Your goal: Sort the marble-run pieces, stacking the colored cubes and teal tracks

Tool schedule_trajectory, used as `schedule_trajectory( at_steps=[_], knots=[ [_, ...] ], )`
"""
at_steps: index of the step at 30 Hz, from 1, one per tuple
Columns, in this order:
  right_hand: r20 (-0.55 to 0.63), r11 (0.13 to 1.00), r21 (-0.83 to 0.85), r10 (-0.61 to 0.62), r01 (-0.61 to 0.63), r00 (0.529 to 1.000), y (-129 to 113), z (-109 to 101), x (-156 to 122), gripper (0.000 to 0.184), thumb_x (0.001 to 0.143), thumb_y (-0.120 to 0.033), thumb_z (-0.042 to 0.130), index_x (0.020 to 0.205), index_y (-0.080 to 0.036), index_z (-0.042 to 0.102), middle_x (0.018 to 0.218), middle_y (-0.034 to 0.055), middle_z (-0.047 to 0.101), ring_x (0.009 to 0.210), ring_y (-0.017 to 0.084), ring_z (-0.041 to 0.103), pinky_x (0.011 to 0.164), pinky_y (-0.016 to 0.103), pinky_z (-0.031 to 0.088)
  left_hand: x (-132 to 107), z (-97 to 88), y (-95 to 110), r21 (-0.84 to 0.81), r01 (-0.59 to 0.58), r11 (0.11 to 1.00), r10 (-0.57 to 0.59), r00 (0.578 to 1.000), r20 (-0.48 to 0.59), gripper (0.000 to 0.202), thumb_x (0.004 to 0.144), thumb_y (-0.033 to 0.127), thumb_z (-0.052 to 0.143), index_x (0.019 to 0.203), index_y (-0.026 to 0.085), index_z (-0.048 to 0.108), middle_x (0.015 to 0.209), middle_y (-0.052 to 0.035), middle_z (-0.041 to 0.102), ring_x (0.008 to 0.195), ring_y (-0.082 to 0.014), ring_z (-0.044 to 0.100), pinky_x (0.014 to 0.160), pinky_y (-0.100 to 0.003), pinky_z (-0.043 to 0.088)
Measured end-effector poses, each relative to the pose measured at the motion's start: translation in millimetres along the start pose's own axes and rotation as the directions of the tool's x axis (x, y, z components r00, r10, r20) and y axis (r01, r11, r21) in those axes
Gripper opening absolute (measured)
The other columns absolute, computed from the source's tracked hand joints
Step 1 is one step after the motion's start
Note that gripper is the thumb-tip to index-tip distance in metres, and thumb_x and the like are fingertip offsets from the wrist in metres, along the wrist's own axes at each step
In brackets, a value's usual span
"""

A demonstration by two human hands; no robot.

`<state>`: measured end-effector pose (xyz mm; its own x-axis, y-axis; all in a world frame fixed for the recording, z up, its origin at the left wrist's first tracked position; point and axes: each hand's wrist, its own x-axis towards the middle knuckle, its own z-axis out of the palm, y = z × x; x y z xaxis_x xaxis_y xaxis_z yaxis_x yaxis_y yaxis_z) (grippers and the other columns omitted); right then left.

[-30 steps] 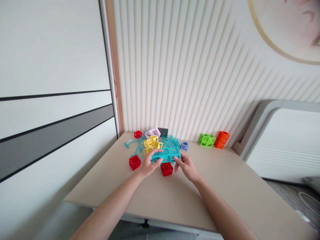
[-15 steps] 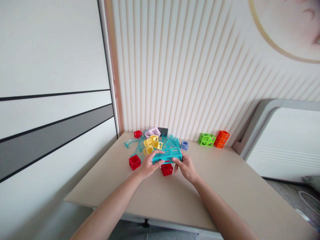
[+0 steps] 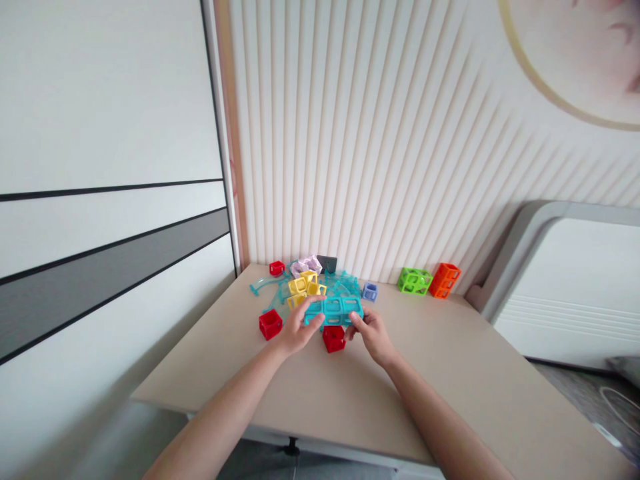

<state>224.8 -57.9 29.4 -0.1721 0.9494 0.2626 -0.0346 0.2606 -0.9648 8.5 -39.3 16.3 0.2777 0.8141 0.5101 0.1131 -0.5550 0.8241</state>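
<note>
Between my two hands is a teal block of joined open-frame cubes, held up over the table. My left hand grips its left end, thumb in front and fingers over the top. Closed on the right end is my right hand, its thumb against the front face. Just below the block a red open-frame cube sits on the table. Another red cube lies left of my left hand. Yellow cubes are heaped behind the block, on clear teal track-like pieces that it partly hides.
A small blue cube stands right of the pile. Farther right are a green block and an upright orange block. Lilac pieces, a dark box and a red cube lie near the ribbed wall.
The teal block has tilted slightly, so its front face shows more squarely. Both hands keep hold of it. The loose pieces on the table have not moved.
</note>
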Motion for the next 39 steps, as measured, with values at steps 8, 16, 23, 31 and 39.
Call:
schedule_trajectory(
  at_steps=[8, 16, 23, 31, 39],
  knots=[
    [-0.018, 1.0, 0.01, -0.004, 0.004, 1.0, -0.1, 1.4, 0.6, 0.041, 0.08, -0.057, 0.072, 0.078, -0.016, 0.063, 0.065, -0.0004, 0.067, 0.044, 0.011, 0.059, 0.05, 0.024, 0.048, 0.3, 1.7, -4.7, -0.057, 0.044, 0.997, -0.042, 0.998, 0.036, 0.038, 0.093, 0.049, 0.055, 0.118, 0.022, 0.063, 0.112, -0.0066, 0.069, 0.094, -0.0219, 0.069, 0.078, -0.032, 0.06],
    [0.082, 0.998, 0.031, 0.045, -0.048, 0.996, 0.2, 0.2, 0.0, 0.045, 0.07, -0.054, 0.081, 0.086, -0.016, 0.063, 0.069, -0.0001, 0.068, 0.041, 0.013, 0.059, 0.041, 0.024, 0.048, 0.2, 1.2, 1.4, 0.008, 0.09, 0.996, -0.091, 0.993, 0.07, 0.042, 0.084, 0.046, 0.068, 0.119, 0.023, 0.062, 0.085, -0.0015, 0.069, 0.084, -0.0218, 0.071, 0.079, -0.034, 0.059],
    [-0.055, 0.997, -0.032, 0.066, -0.068, 0.996, -2.9, 9.3, -1.4, 0.055, 0.059, -0.065, 0.082, 0.077, -0.017, 0.062, 0.06, -0.0003, 0.066, 0.036, 0.014, 0.057, 0.036, 0.025, 0.045, 0.1, 2.5, 0.0, -0.038, 0.119, 0.992, -0.116, 0.991, 0.066, 0.042, 0.084, 0.046, 0.069, 0.118, 0.023, 0.062, 0.087, -0.0012, 0.069, 0.074, -0.0182, 0.069, 0.075, -0.034, 0.059],
    [-0.119, 0.992, -0.117, 0.025, -0.039, 0.993, -6.4, 12.8, -3.3, 0.047, 0.067, -0.061, 0.079, 0.069, -0.019, 0.058, 0.045, -0.004, 0.056, 0.033, 0.012, 0.05, 0.035, 0.023, 0.042, 2.6, 6.8, -3.4, -0.128, 0.138, 0.982, -0.143, 0.989, -0.026, 0.051, 0.081, 0.045, 0.071, 0.124, 0.023, 0.056, 0.115, -0.006, 0.064, 0.084, -0.0183, 0.069, 0.078, -0.034, 0.06],
    [-0.088, 0.992, -0.116, 0.038, -0.048, 0.995, -9.0, 10.7, -4.7, 0.046, 0.066, -0.061, 0.079, 0.069, -0.019, 0.06, 0.045, -0.0038, 0.057, 0.032, 0.012, 0.05, 0.035, 0.024, 0.041, 2.9, 1.4, 5.2, -0.023, 0.086, 0.996, -0.086, 0.996, -0.008, 0.04, 0.082, 0.039, 0.072, 0.117, 0.024, 0.063, 0.117, -0.0051, 0.066, 0.111, -0.0258, 0.063, 0.099, -0.041, 0.051]
  ],
)
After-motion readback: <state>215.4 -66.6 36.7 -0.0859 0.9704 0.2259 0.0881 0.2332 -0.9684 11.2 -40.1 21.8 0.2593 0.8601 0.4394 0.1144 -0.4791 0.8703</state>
